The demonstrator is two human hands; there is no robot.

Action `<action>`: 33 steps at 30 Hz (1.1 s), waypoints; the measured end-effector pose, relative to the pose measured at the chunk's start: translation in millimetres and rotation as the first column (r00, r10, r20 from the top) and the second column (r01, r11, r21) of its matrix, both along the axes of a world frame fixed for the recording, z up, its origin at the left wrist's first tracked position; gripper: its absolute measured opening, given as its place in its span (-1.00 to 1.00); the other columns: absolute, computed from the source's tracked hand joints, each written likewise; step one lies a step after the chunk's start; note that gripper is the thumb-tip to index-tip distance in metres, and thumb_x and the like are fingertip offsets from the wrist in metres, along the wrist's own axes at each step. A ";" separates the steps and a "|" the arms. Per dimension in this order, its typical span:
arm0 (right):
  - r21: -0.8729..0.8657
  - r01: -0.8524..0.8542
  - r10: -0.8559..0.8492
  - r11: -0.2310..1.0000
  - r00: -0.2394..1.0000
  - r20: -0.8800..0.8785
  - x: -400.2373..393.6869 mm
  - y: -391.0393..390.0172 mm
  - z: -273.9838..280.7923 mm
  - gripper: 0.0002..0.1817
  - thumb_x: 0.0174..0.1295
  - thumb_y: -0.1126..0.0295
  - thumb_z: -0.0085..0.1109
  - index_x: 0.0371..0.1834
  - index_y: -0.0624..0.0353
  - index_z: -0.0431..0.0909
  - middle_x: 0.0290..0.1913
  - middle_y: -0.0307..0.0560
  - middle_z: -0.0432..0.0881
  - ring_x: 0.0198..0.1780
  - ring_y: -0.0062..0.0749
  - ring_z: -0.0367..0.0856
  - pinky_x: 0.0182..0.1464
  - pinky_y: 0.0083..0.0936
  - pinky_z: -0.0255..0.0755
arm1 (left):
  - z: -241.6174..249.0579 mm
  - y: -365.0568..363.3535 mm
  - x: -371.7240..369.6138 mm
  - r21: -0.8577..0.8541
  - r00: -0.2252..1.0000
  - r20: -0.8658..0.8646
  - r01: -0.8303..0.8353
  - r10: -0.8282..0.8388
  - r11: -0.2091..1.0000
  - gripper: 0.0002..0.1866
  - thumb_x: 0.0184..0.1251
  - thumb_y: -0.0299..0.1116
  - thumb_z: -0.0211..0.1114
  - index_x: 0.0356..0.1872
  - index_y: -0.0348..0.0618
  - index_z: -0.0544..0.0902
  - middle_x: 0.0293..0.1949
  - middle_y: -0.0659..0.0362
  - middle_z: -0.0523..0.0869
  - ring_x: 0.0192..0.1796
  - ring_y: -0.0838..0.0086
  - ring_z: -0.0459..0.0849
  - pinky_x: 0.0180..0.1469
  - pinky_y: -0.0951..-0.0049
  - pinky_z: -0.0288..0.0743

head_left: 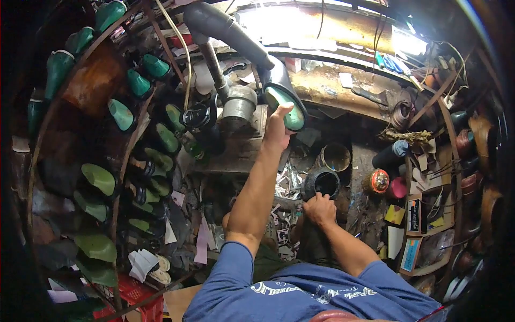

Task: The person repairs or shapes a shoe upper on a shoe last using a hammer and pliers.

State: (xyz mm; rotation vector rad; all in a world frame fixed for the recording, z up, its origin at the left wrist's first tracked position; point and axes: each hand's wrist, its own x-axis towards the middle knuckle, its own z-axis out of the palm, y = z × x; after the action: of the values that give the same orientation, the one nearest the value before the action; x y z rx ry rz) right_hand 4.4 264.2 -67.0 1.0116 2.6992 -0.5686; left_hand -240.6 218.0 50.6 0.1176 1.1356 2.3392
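Note:
My left hand [279,127] is raised and closed round a shoe last [288,114], pale green on the face towards me. A dark, glossy shoe upper [278,75] wraps the last and stands up round its edge. Below and to the right, my right hand [320,208] is at the near rim of a round black pot [310,184]. Its fingers are bent together and point into the pot's mouth; whatever they hold is hidden. Left of the last stands a thick metal post [240,104] with a bent pipe [225,27] above it.
Green lasts [98,180] hang on racks at left. A tin [335,156] stands behind the pot, with scraps [288,182] beside it. At right are a ball-like orange object [379,181], a dark bottle [390,154] and boxes [414,214]. A lit bench [327,88] runs behind.

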 end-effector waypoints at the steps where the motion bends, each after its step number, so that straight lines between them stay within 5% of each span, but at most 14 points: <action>1: -0.006 0.005 -0.005 1.000 1.000 0.005 -0.4 0.2 1.0 -0.31 -0.02 -0.09 0.33 0.09 0.15 0.51 -0.02 0.20 0.54 0.01 0.21 0.58 0.04 -0.03 0.51 | -0.4 2.1 1.5 0.033 0.999 -0.013 -0.037 0.037 0.999 -0.79 0.15 -0.30 0.31 -0.20 -0.02 0.57 -0.34 0.22 0.62 -0.40 0.45 0.66 -0.44 0.45 0.57; 5: -0.020 0.002 -0.001 1.000 1.000 0.008 0.6 1.0 1.0 -0.30 -0.01 -0.10 0.33 0.13 0.14 0.50 0.01 0.22 0.54 0.02 0.22 0.58 0.05 -0.03 0.50 | 3.0 2.5 3.3 -0.001 0.991 -0.108 -0.078 0.077 0.997 -0.73 0.13 -0.36 0.30 -0.13 -0.09 0.55 -0.31 0.22 0.60 -0.37 0.49 0.64 -0.43 0.49 0.54; 7: -0.026 -0.001 0.002 1.000 1.000 0.014 0.5 1.8 1.2 -0.29 -0.01 -0.10 0.33 0.13 0.14 0.50 0.01 0.22 0.54 0.02 0.23 0.58 0.05 -0.03 0.50 | 3.4 0.6 -0.6 -0.089 0.974 -0.225 -0.056 0.035 0.994 -0.37 0.03 -0.40 0.38 0.18 -0.19 0.37 -0.11 0.13 0.58 -0.15 0.36 0.63 -0.10 0.33 0.58; 13: -0.046 0.002 0.000 0.999 1.000 0.022 0.3 2.2 3.2 -0.29 -0.01 -0.10 0.32 0.12 0.16 0.49 0.02 0.23 0.52 0.04 0.23 0.57 0.07 -0.04 0.49 | 8.9 5.9 0.5 -0.328 0.951 -0.277 -0.228 0.137 0.917 0.10 -0.06 -0.36 0.44 0.45 -0.46 -0.09 0.23 -0.16 0.41 0.27 0.14 0.43 0.31 0.32 0.29; 23: -0.079 0.029 -0.027 0.996 0.999 0.035 -1.5 1.4 6.3 -0.34 0.00 -0.07 0.28 0.08 0.18 0.50 0.04 0.22 0.51 0.09 0.19 0.52 0.12 -0.05 0.43 | 34.8 3.7 6.8 -0.526 0.886 -0.446 -0.378 0.131 0.762 0.20 -0.19 -0.29 0.42 0.43 -0.55 -0.17 0.29 -0.32 0.34 0.32 0.04 0.39 0.39 0.36 0.19; 33: -0.060 0.021 -0.020 0.998 1.000 0.008 -0.4 0.7 5.5 -0.36 -0.01 -0.07 0.27 0.04 0.18 0.51 0.03 0.21 0.52 0.07 0.18 0.54 0.10 -0.04 0.44 | 40.7 0.6 2.6 -0.754 0.871 -0.486 -0.376 -0.072 0.539 0.22 -0.22 -0.22 0.42 0.44 -0.51 -0.16 0.27 -0.42 0.32 0.33 -0.08 0.37 0.42 0.25 0.18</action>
State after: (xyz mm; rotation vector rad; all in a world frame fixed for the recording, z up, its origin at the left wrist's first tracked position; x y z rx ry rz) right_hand 4.0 264.9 -61.5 1.0251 2.6514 -0.6441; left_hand -238.0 218.6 91.3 0.2374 2.5039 1.6477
